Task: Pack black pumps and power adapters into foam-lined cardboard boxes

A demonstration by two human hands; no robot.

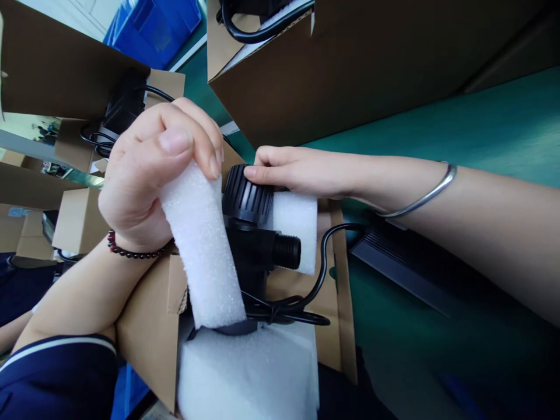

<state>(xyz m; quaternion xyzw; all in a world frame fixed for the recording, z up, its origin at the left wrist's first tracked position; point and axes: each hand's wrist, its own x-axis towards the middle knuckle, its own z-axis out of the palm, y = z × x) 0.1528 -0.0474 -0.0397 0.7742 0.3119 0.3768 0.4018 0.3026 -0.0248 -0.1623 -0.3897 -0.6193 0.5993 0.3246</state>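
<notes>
My left hand (153, 157) is closed around the top of a strip of white foam (205, 251), which hangs down beside a black pump-like device (251, 245). With the thumb on its ribbed round cap (248, 195), my right hand (289, 169) grips the device from the far side; some fingertips are hidden. The device has a threaded outlet and a bundled black cable (284, 309). It sits in an open cardboard box (343, 309). White foam blocks (249, 373) lie around it in the box.
Behind stands a large cardboard box (350, 70) with a black cable at its top. A ribbed black unit (402, 262) lies on the green tabletop (494, 128), joined to the cable. More open boxes (79, 216) and a blue crate (157, 29) are at left, with another person's arm (17, 332).
</notes>
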